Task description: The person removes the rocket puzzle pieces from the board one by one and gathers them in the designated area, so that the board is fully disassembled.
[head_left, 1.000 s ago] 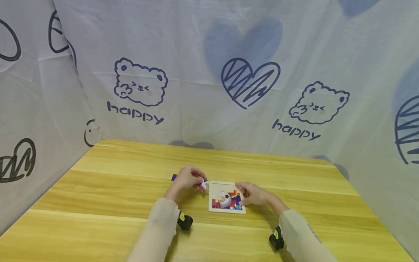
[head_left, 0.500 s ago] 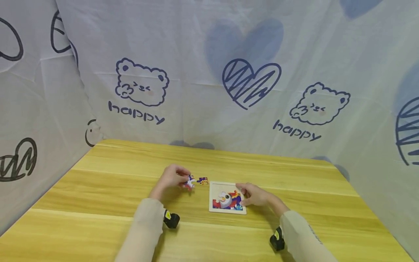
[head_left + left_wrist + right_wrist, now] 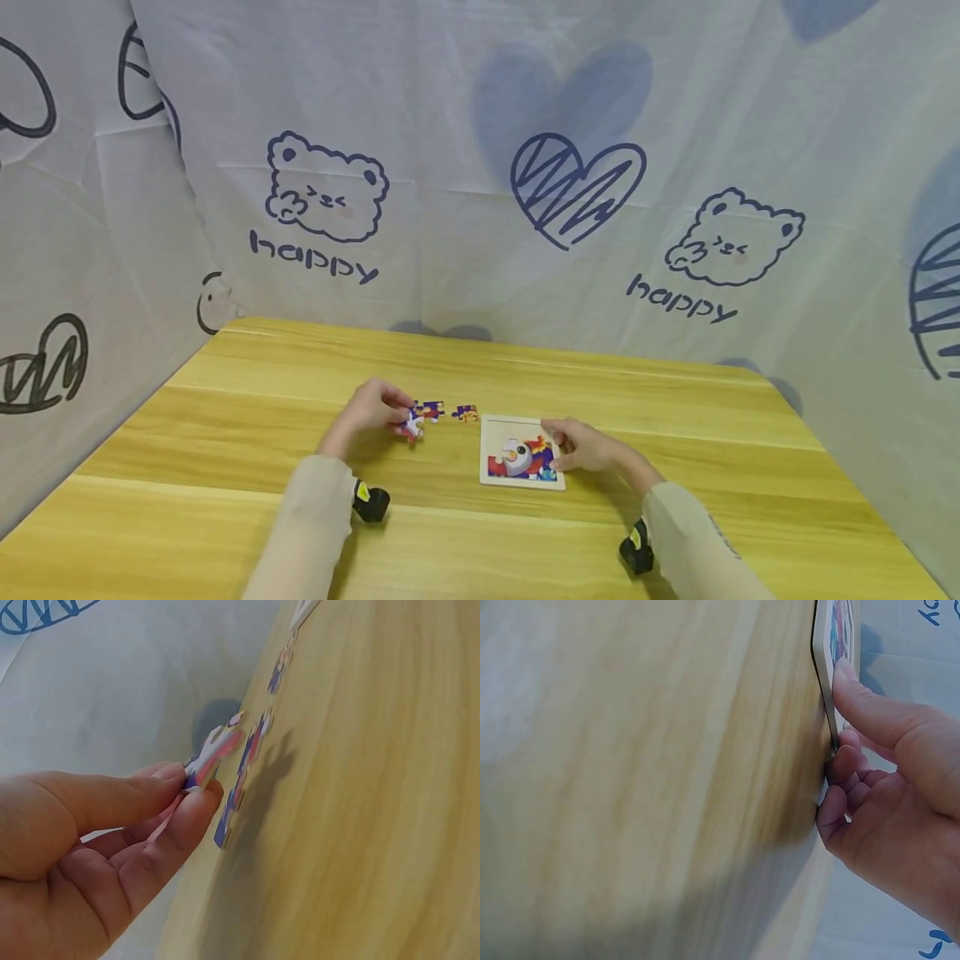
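Note:
My left hand (image 3: 372,407) pinches a jigsaw piece (image 3: 412,427) between thumb and fingertips, left of the tray. The left wrist view shows this white, red and purple piece (image 3: 214,754) raised off the wood, its shadow falling beside it. At the right side of a square wooden puzzle tray (image 3: 484,454), my right hand (image 3: 587,446) grips the rim. Its thumb lies on top and the other fingers curl at the edge in the right wrist view. Joined pieces with a bird-like picture (image 3: 519,458) fill the tray's lower part; bare wood shows in its upper left.
Two spots behind hold more jigsaw pieces: a purple and red one (image 3: 432,409) beside the left hand, and a purple and orange one (image 3: 466,412) near the tray's upper left corner. A printed cloth (image 3: 450,250) hangs along the back edge of the wooden table (image 3: 247,417).
My left hand has moved left, away from the tray, carrying the jigsaw piece and uncovering the loose pieces behind it. The right hand and tray have stayed in place.

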